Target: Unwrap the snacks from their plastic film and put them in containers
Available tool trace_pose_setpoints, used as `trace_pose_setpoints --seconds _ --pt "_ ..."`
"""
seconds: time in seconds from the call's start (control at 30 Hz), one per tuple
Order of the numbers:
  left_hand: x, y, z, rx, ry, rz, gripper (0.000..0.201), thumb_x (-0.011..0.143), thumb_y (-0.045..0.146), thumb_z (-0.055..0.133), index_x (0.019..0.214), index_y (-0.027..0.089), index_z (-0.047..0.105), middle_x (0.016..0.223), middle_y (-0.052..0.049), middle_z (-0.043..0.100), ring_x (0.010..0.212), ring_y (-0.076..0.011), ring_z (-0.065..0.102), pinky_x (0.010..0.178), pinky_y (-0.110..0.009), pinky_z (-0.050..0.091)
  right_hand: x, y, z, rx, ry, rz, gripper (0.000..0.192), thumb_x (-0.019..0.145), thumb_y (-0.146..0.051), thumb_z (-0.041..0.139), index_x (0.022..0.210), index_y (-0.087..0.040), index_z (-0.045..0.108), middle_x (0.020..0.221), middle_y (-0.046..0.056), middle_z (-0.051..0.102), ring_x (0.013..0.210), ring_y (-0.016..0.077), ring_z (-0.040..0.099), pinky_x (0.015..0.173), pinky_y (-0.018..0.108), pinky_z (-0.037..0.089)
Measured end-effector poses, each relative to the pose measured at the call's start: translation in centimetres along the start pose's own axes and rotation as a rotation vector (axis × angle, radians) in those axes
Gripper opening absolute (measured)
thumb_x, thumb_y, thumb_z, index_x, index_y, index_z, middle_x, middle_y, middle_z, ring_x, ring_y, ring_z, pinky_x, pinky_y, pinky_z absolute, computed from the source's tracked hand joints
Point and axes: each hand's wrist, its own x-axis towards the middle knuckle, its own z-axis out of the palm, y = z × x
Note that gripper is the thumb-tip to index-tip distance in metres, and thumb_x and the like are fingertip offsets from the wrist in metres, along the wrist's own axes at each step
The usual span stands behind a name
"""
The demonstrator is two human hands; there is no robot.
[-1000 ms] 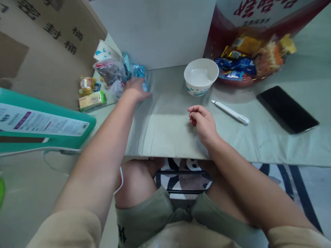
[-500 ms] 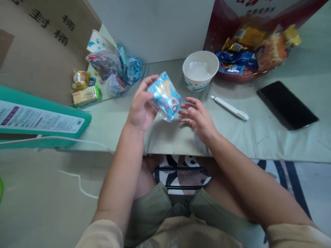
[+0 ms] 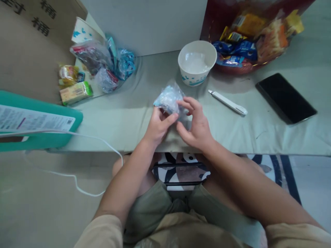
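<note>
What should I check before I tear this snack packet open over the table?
1. Left hand grips the packet: ok.
2. Right hand also on the packet: ok.
3. Packet sealed or already torn: cannot tell, it is blurred.
4. Bowl upright just beyond the hands: ok.
5. Bare table under the hands: ok.
6. Pen and phone lie apart from the hands, to the right: ok.

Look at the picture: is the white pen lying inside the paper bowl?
No. The white pen lies on the table, right of the paper bowl, apart from it.
</note>
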Motion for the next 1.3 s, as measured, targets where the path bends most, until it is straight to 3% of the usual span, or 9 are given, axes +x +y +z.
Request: trace_pose_setpoints --seconds 0.13,0.3,0.43,0.57,0.7,0.87,1.07,1.2,1.3 --pt "1.3 0.0 -2.0 0.051 0.133 0.000 0.079 0.058 0.052 0.095 0.122 0.033 0.054 0.116 -0.002 0.068 0.110 -0.0221 0.069 0.092 -0.033 0.056 -0.2 -0.7 0.1 0.055 -0.163 -0.020 0.046 0.088 -0.021 0.057 0.134 -0.027 0.056 0.129 0.010 0.071 0.118 0.0276 0.067 0.099 0.046 0.055" --pt "1.9 0.6 -3.3 0.016 0.216 -0.070 0.057 0.063 0.047 0.089 0.108 0.029 0.061 0.101 -0.001 0.068 0.086 -0.0177 0.068 0.071 -0.027 0.054 1.0 0.9 -4.0 -0.318 0.047 0.135 0.032 0.084 -0.024 0.059 0.116 -0.023 0.064 0.113 0.011 0.072 0.109 0.0302 0.066 0.102 0.052 0.051" --pt "2.1 1.3 -3.8 0.017 0.156 -0.149 0.047 0.070 0.046 0.084 0.109 0.027 0.066 0.096 -0.002 0.069 0.082 -0.0175 0.068 0.069 -0.028 0.054 0.9 3.7 -8.5 -0.733 0.111 0.352 0.044 0.078 -0.031 0.065 0.120 -0.019 0.064 0.115 0.019 0.067 0.115 0.0397 0.060 0.105 0.066 0.043" --pt "2.2 2.1 -4.9 -0.014 -0.032 -0.251 0.060 0.063 0.048 0.088 0.115 0.026 0.068 0.104 -0.006 0.073 0.090 -0.0240 0.072 0.073 -0.033 0.058 0.2 5.1 -10.4 -0.874 0.051 0.429 0.025 0.077 -0.028 0.064 0.101 -0.020 0.070 0.103 0.018 0.066 0.106 0.0386 0.060 0.097 0.064 0.046" --pt "2.1 2.1 -5.4 0.076 -0.083 -0.175 0.076 0.047 0.028 0.096 0.116 0.027 0.066 0.107 -0.005 0.073 0.091 -0.0230 0.072 0.077 -0.032 0.059 0.4 4.9 -10.0 -0.822 0.043 0.435 0.007 0.082 -0.024 0.062 0.085 -0.023 0.068 0.082 0.011 0.063 0.091 0.0329 0.061 0.092 0.060 0.048" --pt "2.6 1.4 -5.7 0.270 -0.020 -0.003 0.052 0.058 0.030 0.088 0.106 0.022 0.068 0.109 -0.005 0.073 0.099 -0.0216 0.070 0.087 -0.033 0.057 0.9 4.4 -9.1 -0.666 0.064 0.278 0.012 0.089 -0.026 0.059 0.094 -0.025 0.069 0.079 0.005 0.065 0.080 0.0256 0.064 0.083 0.046 0.052" --pt "3.1 0.5 -5.9 0.440 0.096 0.155 0.059 0.076 0.028 0.075 0.132 0.031 0.057 0.091 0.000 0.069 0.081 -0.0176 0.068 0.078 -0.033 0.057 0.3 2.3 -8.1 -0.448 0.045 0.148 0.018 0.094 -0.033 0.061 0.106 -0.025 0.071 0.070 -0.002 0.063 0.055 0.0146 0.057 0.061 0.033 0.048" --pt "2.8 1.4 -5.0 0.701 -0.036 0.203 0.039 0.080 0.025 0.064 0.118 0.026 0.067 0.110 -0.004 0.072 0.102 -0.0225 0.068 0.096 -0.037 0.056 0.1 0.9 -7.2 -0.343 0.073 0.099 0.019 0.094 -0.040 0.065 0.100 -0.025 0.074 0.073 0.000 0.070 0.054 0.0134 0.058 0.055 0.030 0.046" --pt "2.5 2.0 -4.4 0.866 -0.181 0.190 0.053 0.073 0.028 0.072 0.125 0.023 0.066 0.126 -0.007 0.069 0.117 -0.0273 0.065 0.105 -0.040 0.052 0.2 0.3 -6.3 -0.324 0.015 0.055 0.017 0.094 -0.039 0.066 0.098 -0.025 0.076 0.084 0.003 0.076 0.061 0.0150 0.064 0.061 0.031 0.051"
